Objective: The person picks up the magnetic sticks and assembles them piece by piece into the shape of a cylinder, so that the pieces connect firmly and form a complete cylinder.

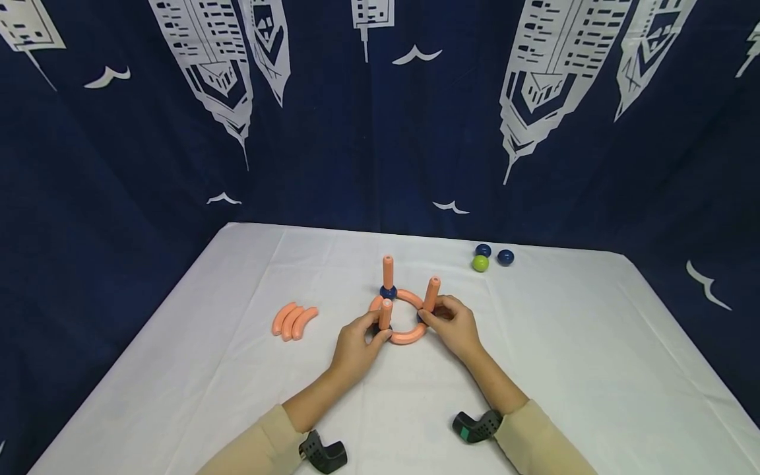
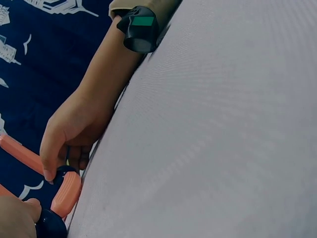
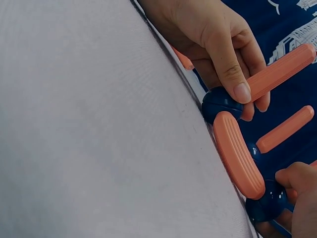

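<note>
A ring of curved orange rods joined by dark blue balls lies on the table, with three straight orange rods standing up from the balls. At the near-left ball, my left hand pinches between thumb and fingers, its thumb by the foot of the upright rod. My right hand grips the right-hand ball, below a slightly tilted rod. A curved rod bridges these two balls. Fingers partly cover both gripped balls in the head view.
Three loose curved orange rods lie side by side to the left of the ring. Toward the back right are two dark blue balls and a green ball. A white cloth covers the table; a dark blue patterned curtain hangs behind.
</note>
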Demonstrator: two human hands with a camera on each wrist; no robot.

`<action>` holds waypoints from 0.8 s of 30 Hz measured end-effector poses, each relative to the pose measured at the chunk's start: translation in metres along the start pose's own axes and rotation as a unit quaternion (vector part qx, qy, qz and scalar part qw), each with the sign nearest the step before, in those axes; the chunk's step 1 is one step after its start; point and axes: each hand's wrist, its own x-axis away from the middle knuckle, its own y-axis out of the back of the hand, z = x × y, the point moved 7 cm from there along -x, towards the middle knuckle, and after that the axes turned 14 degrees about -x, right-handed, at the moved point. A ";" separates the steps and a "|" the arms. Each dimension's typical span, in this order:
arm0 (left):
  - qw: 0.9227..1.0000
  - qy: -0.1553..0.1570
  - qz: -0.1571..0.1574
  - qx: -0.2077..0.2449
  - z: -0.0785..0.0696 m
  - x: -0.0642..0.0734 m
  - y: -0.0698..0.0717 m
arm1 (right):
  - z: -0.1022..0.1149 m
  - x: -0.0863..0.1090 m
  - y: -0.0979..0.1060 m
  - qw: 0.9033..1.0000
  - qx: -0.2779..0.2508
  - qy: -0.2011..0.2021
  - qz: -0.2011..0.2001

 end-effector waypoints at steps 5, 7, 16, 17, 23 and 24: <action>1.000 0.004 0.002 0.007 0.001 0.000 -0.001 | -0.011 -0.001 0.000 1.000 0.007 0.000 0.004; 1.000 0.003 0.000 0.009 0.001 0.000 -0.001 | -0.023 -0.004 0.002 1.000 0.013 -0.008 0.005; 1.000 -0.006 -0.016 0.021 0.001 -0.003 0.000 | -0.033 -0.012 0.005 0.998 -0.013 -0.048 0.042; 1.000 -0.004 -0.015 0.022 0.002 -0.002 0.000 | -0.034 -0.013 0.006 0.997 -0.017 -0.056 0.040; 1.000 0.004 -0.007 0.029 0.003 -0.002 -0.002 | -0.048 -0.023 0.021 0.988 -0.086 -0.128 -0.017; 1.000 0.004 -0.007 0.029 0.003 -0.002 -0.002 | -0.050 -0.024 0.025 0.985 -0.098 -0.138 -0.031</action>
